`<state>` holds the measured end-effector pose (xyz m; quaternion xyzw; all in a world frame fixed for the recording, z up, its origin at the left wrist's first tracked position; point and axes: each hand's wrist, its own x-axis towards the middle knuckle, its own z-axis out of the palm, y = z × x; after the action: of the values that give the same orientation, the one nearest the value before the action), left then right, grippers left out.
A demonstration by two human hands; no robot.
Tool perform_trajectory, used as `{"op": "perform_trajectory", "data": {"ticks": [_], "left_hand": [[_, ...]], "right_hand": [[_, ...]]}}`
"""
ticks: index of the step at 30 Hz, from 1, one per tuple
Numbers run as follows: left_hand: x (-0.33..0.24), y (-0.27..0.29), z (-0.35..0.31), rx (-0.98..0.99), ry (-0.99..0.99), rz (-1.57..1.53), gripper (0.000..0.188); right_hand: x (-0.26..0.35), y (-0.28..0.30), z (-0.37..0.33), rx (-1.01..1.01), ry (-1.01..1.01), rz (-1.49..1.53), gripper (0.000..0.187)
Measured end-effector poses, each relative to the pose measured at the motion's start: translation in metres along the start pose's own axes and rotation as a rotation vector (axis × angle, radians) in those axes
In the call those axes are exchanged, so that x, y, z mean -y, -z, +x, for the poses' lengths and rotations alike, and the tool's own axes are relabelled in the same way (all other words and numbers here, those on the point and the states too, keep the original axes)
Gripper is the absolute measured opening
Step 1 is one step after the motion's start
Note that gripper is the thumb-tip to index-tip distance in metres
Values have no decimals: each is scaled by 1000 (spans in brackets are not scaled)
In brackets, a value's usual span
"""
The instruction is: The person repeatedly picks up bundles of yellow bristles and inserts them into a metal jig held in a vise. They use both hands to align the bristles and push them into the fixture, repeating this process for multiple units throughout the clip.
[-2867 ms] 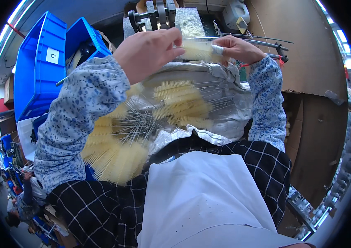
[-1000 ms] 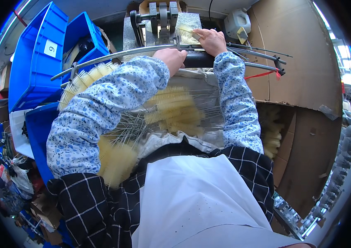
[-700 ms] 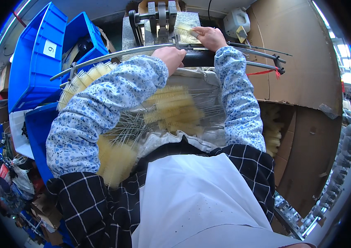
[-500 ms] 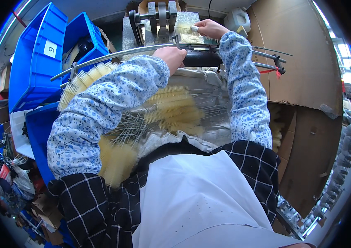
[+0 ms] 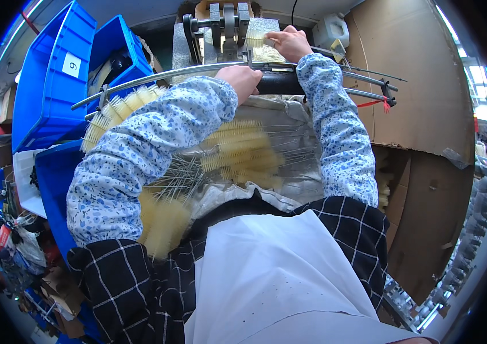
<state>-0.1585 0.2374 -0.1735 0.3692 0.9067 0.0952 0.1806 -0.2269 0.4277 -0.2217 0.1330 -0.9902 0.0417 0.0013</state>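
My right hand (image 5: 291,44) is closed on the end of a pale yellow bottle brush (image 5: 255,38), beside the wheel of a metal machine (image 5: 229,28). My left hand (image 5: 240,81) is closed at the long metal rail (image 5: 169,74) in front of that machine; its fingers curl down out of sight, so what they grip is hidden. Below my hands, a pile of yellow bristle brushes with wire stems (image 5: 240,149) lies on a whitish cloth (image 5: 298,117). A row of similar brushes (image 5: 123,109) sits along the rail's left part.
Blue plastic bins (image 5: 51,86) stand on the left, with a lower blue bin (image 5: 57,178) next to my left sleeve. Tall cardboard (image 5: 409,74) walls the right side. A white jug (image 5: 331,30) stands behind my right hand. A red tie (image 5: 388,105) hangs at the rail's right end.
My right hand has shifted slightly, its wrist bending to the left, with the brush still in its fingers beside the wheel. The left hand stays at the rail.
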Motion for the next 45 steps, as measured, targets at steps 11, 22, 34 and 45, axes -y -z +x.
{"op": "perform_trajectory", "data": {"ticks": [11,22,34,45], "left_hand": [[27,48,-34,380,13,154,64],[91,66,-113,407,67,53,43],[64,66,-105,327,-133,249,33],[4,100,-95,408,-320,-61,33]], "right_hand": [[-23,-12,-41,-214,-172,-286,45],[-23,-20,-57,-366,-388,64,36],[25,-18,-39,-367,-343,128,28],[90,-13,-4,-232,-407,189,26]]}}
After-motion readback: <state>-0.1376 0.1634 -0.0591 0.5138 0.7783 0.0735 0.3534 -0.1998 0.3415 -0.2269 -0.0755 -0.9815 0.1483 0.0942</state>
